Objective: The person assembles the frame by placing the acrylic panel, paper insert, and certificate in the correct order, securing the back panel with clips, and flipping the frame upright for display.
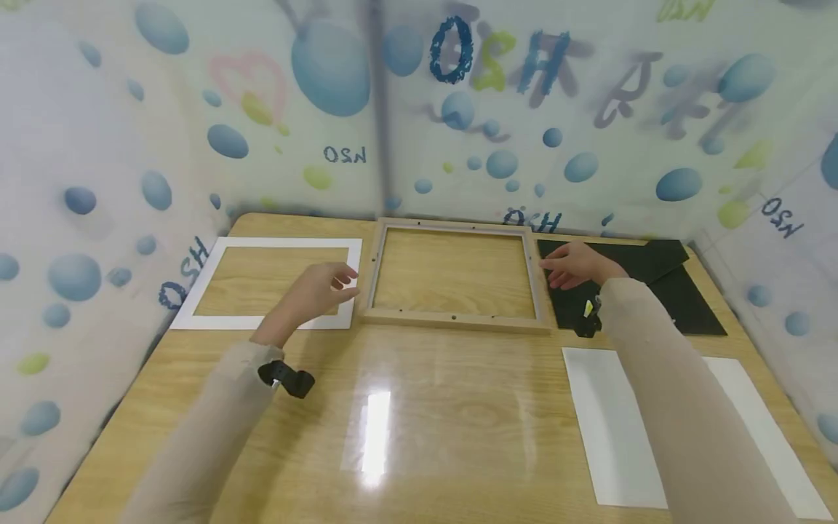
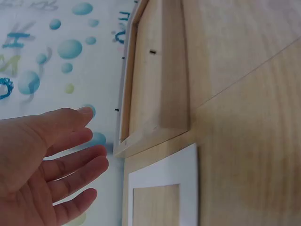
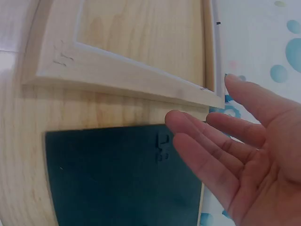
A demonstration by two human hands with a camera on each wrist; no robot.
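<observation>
head view: i see my left hand (image 1: 318, 290) and right hand (image 1: 571, 266) released, fingers loose, flanking the wooden frame (image 1: 454, 320) as if about to grasp it; white mat (image 1: 275, 321) left of it, black backing (image 1: 681, 298) right.

Both arms wear long, close-fitting sleeves of plain beige fabric, smooth and without pattern, reaching down to the wrists. A small black camera unit on a black strap (image 1: 286, 378) sits at the cuff of the left sleeve, with a short metal-coloured part showing on it. A similar black strap-mounted unit (image 1: 588, 319) sits at the right cuff, carrying a small yellow-green tag or sticker. The left hand (image 1: 318, 289) and the right hand (image 1: 573, 265) are bare, with no gloves, rings or watch visible.
</observation>
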